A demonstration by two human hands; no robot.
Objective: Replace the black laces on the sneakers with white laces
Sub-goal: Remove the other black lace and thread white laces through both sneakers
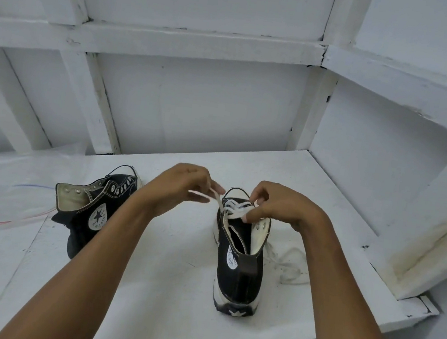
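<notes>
Fingertips (pixel 204 186) of our left hand (pixel 180 189) clamp together on one end of the white lace (pixel 237 209), drawn up and left. Our right hand (pixel 279 207) pinches the same lace at the right eyelet row. The lace crosses only the far eyelets of the right sneaker (pixel 237 278), which stands upright mid-table, heel near us.

Risks, we judge:
- A hard pull left could tip the sneaker, since neither hand pins it down.
- The flat lace may twist.
- The ends may come out uneven.
- An eyelet may get skipped, because our right hand hides part of that row.

The left sneaker (pixel 99 210) lies on its side to the left with its eyelets bare, well apart. A second white lace (pixel 289 264) sits loose just right of the upright sneaker and could snag on our wrist. A plastic bag (pixel 3 184) lies far left on the white table (pixel 146 286). We see no black laces.
</notes>
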